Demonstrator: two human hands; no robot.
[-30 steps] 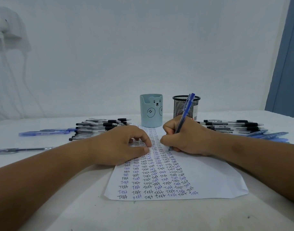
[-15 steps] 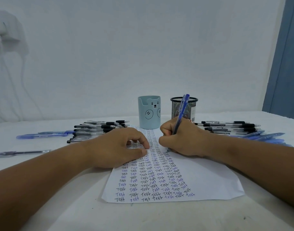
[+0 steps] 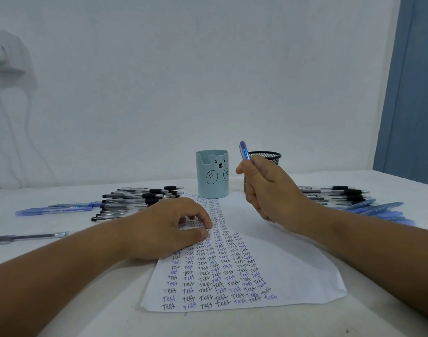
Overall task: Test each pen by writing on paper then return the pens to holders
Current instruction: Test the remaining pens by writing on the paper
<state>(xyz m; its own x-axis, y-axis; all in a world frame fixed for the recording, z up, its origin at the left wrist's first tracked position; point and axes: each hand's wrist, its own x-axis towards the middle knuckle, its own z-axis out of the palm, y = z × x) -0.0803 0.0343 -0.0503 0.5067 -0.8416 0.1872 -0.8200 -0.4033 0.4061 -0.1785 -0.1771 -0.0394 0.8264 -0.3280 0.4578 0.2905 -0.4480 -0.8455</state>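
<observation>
The right hand (image 3: 269, 188) held a blue pen (image 3: 244, 152) in a curled grip, raised above the paper (image 3: 293, 271), with the pen's upper end pointing up in front of the mesh holder (image 3: 269, 156). The tip was hidden under the hand. The left hand (image 3: 169, 229) rested on the paper with fingers loosely bent, pressing the sheet down and holding nothing.

The paper lay on the tabletop (image 3: 62, 300) with its left and middle filled by columns of the word "Test" in black and blue ink, so many pens appeared to have been tried already. Its right part was bare.

Returning the pens looked barely begun. No pens showed above the rim of the bear holder (image 3: 211, 177) or the mesh holder. A pile of black pens (image 3: 135, 200) lay at the left with a blue pen (image 3: 55, 210) and a single pen (image 3: 26, 237) nearer the edge; more black pens (image 3: 334, 193) and blue pens (image 3: 378, 207) lay at the right. Which piles had been tested could not be told.
</observation>
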